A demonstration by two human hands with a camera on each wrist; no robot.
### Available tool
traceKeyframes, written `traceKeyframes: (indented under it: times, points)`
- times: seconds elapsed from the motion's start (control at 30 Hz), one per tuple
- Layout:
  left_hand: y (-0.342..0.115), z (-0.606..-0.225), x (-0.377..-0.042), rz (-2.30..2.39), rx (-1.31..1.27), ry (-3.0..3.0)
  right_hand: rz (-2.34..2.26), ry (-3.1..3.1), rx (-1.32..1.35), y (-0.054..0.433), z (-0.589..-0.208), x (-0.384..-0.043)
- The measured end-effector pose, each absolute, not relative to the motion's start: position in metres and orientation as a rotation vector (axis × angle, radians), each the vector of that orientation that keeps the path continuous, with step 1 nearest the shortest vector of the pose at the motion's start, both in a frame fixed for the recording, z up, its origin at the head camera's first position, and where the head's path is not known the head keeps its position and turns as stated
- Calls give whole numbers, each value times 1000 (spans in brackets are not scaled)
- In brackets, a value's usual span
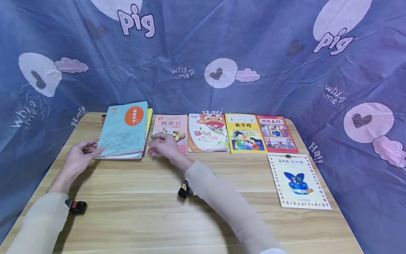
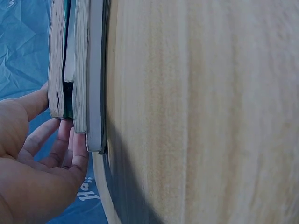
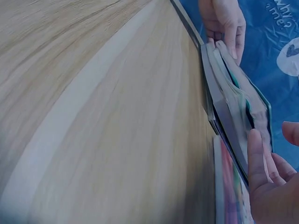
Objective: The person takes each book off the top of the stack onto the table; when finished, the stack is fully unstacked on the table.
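Note:
A turquoise book (image 1: 117, 123) with an orange oval lies on top of a stack of several books at the table's back left. My left hand (image 1: 77, 157) is at the stack's left side, its thumb by the top book's near corner and its fingertips against the book ends (image 2: 80, 112). On the opposite side, my right hand (image 1: 168, 147) reaches over a pink book (image 1: 171, 123), partly covering it. In the right wrist view, its fingers (image 3: 256, 156) are extended along the stack's edge and its thumb stands apart. A yellow book (image 1: 149, 120) peeks out beneath the turquoise one.
Along the back edge, right of the pink book, lie a white book with an orange animal (image 1: 208, 135), a yellow book (image 1: 245, 135) and a red book (image 1: 277, 134). Nearer lies a cream book (image 1: 298, 183) by the right edge. Patterned blue cloth (image 1: 190, 42) hangs behind the wooden table (image 1: 142, 218).

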State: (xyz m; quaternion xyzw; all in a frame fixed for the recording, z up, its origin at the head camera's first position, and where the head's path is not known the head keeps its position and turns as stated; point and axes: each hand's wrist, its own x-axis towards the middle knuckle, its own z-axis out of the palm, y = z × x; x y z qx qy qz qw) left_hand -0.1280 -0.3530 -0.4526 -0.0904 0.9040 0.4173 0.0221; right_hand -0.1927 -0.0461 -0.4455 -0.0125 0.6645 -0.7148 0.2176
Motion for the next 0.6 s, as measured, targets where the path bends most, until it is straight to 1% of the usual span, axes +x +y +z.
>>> traceKeyframes:
  times: [0.27,0.6]
  points:
    - [-352,-451,-129,1298,-272,2788,-2018,1906,46,-69,-451,-192]
    - [-352,-453,-129,1286,-249,2812,-2014,1924,68,-72,-452,-195]
